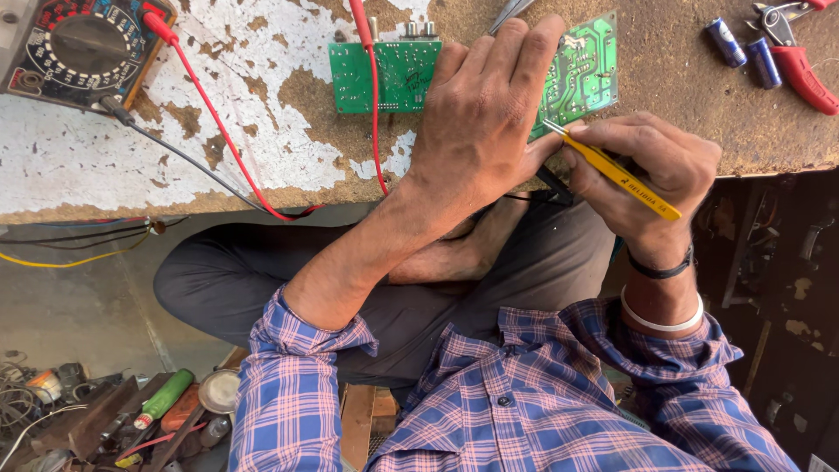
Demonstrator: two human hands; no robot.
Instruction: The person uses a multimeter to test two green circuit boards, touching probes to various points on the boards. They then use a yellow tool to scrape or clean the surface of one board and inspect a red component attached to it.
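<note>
Fingers [612,144] of the right hand [651,175] pinch yellow tweezers [612,170], tip at the green circuit board [581,65] on the bench [175,149]; left hand [481,114] presses it flat. Probing underway; steadiness matters next.

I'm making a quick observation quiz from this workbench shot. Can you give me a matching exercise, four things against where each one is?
Things:
1. multimeter
2. pliers with red handles
3. yellow-handled tool
4. screwdriver with green handle

Places:
A. in the right hand, tip at the edge of the circuit board
B. far left of the bench top
C. down among the clutter at lower left
D. far right of the bench top, beside two blue cylinders

Pairs: 1-B, 2-D, 3-A, 4-C. The left hand rests flat on the board.
</note>
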